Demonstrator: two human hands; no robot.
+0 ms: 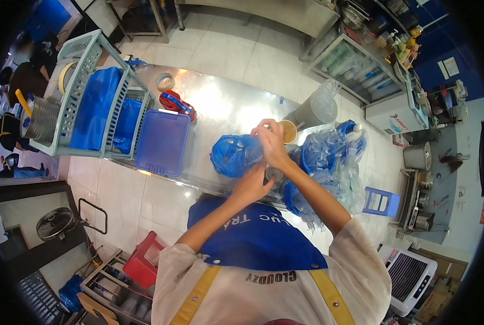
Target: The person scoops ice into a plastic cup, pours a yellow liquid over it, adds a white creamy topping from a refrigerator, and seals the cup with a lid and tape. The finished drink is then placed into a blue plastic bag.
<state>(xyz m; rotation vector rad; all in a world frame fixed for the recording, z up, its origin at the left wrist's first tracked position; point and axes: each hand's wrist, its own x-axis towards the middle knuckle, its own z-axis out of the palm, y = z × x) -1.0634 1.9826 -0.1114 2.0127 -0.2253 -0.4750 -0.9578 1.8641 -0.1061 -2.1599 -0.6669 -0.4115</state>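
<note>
A blue plastic bag (pixel 233 156) with a rounded, filled shape sits on the stainless steel table (pixel 213 97). At its gathered, translucent end, my right hand (pixel 272 144) has bent fingers closed on the plastic. My left hand (pixel 251 182) reaches to the same end from the near side; its thumb stands apart, and its fingertips are hidden by my right hand and the plastic. Just beyond my right hand is a round tub (pixel 288 132) with a tan inside. A clear cup (pixel 273 174) stands by my left thumb. What the bag holds cannot be made out.
Left on the table are a blue lidded box (pixel 163 143), a red tape dispenser (pixel 177 105), a tape roll (pixel 165 81) and a plastic rack (pixel 99 97). Right are bundled clear plastic packaging (pixel 323 152) and a grey bin (pixel 322 106). Other people stand at the far left.
</note>
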